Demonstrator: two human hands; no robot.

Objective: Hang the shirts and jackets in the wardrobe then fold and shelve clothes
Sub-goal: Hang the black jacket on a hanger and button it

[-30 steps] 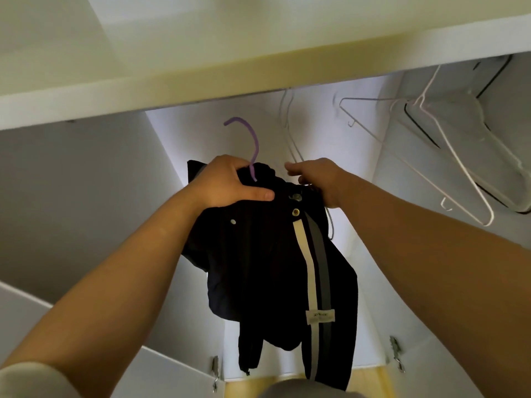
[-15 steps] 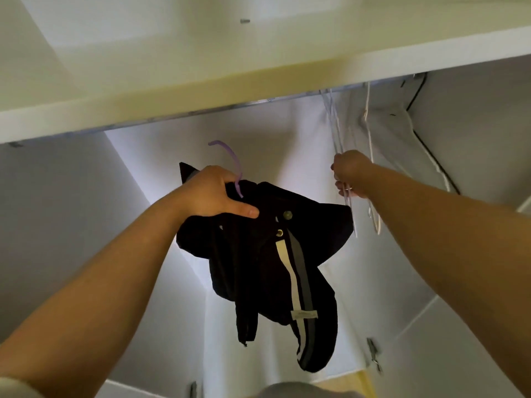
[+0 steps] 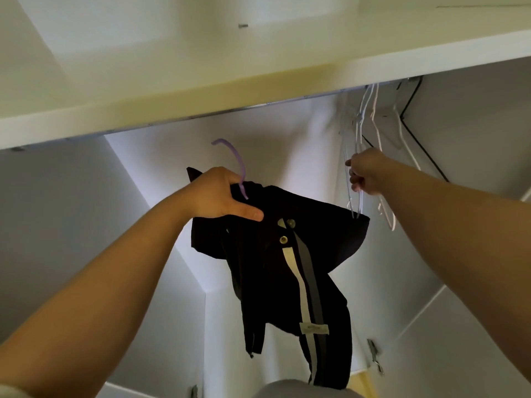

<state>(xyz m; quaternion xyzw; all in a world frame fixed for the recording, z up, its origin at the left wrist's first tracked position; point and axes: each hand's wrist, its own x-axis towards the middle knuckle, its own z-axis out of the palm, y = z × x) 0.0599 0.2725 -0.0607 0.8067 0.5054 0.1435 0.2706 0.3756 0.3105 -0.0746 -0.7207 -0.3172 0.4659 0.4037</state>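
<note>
Gripping the jacket [image 3: 273, 254] at the collar, the left hand [image 3: 221, 196] has its fingers curled into the dark fabric and its thumb laid flat across the front. The purple hanger [image 3: 233, 158] comes up out of the neck right at those knuckles, and its hook curves free in the air above the hand, short of the rail [image 3: 267, 104].

Out to the right and a touch higher, the right hand [image 3: 366, 173] is clenched on the white hangers [image 3: 359, 124], bunching their thin wires in its fingers. How many it grasps, I cannot tell. They hang from the rail just above that hand, close to the right wall.

The jacket dangles below the left hand, between the two forearms. A pale and grey stripe runs down its front, with two snaps near the thumb and a small label lower down. One shoulder flares out to just under the right hand.

The shelf [image 3: 201, 90] spans above both hands. A hinge [image 3: 373, 354] sits below the right forearm.
</note>
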